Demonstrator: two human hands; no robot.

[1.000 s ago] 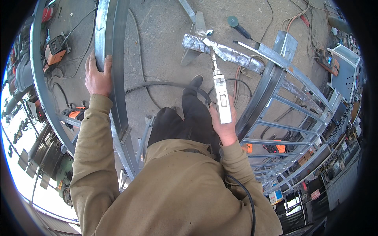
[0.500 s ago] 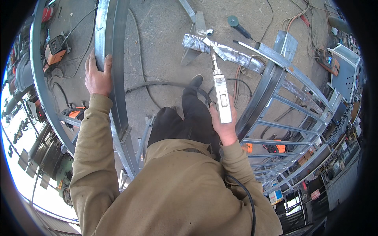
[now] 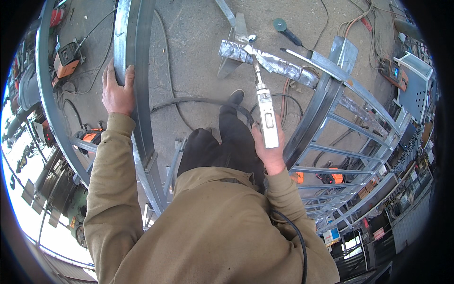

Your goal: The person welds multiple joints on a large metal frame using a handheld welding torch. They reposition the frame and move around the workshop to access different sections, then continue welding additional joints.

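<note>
While the person stands up on a ladder [image 3: 170,165] among the steel, the left hand [image 3: 116,91] is wrapped over the edge of a tall galvanized steel beam [image 3: 137,71], fingers curled round its rim and closed on it. The right hand [image 3: 270,152] grips one white handheld tool [image 3: 267,124], its thin metal tip [image 3: 256,71] reaching forward to a foil-wrapped bar [image 3: 274,60] that lies across the frame ahead; whether the tip touches the foil I cannot tell. Two steel structures hem the body in: the beam with its curved rail on the left, and a ladder-like steel frame [image 3: 340,156] with many cross rungs on the right, close beside the right forearm. Between them a gap opens straight down to the concrete floor [image 3: 189,57], where the person's dark trouser leg and one boot [image 3: 235,97] show. A black cable [image 3: 198,102] arcs across that gap below the boot, and another runs down past the right elbow. On the floor lie two orange machines [image 3: 66,59] at the left, well apart from the hands, and one grinder with a green disc [image 3: 283,27] beyond the foil bar.
</note>
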